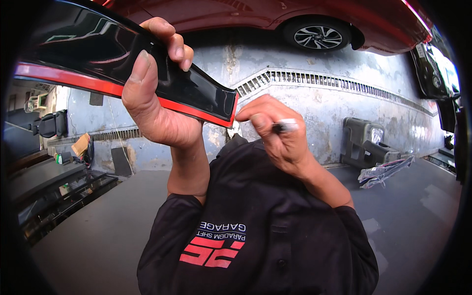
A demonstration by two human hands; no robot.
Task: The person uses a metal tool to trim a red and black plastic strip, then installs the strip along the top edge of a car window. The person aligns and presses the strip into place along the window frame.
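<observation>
My left hand (164, 115) grips a long, glossy black panel (201, 93) from below, thumb on its face and fingers curled over the upper edge. The panel slants across the upper left. A red strip (184, 109) runs along its lower edge and turns up around the right end. At that end my right hand (285, 145) is closed, its index fingertip at the red-edged corner. A small black-and-white object (285, 126), blurred, pokes out of the right hand's curled fingers. Whether those fingertips also pinch the strip I cannot tell.
A dark red car (236, 14) with a spoked wheel (318, 37) stands beyond a floor drain grate (324, 80). At right are a grey plastic step stool (361, 142) and clear plastic wrapping (386, 172). A black chair (50, 124) and a cardboard piece (80, 145) are at left.
</observation>
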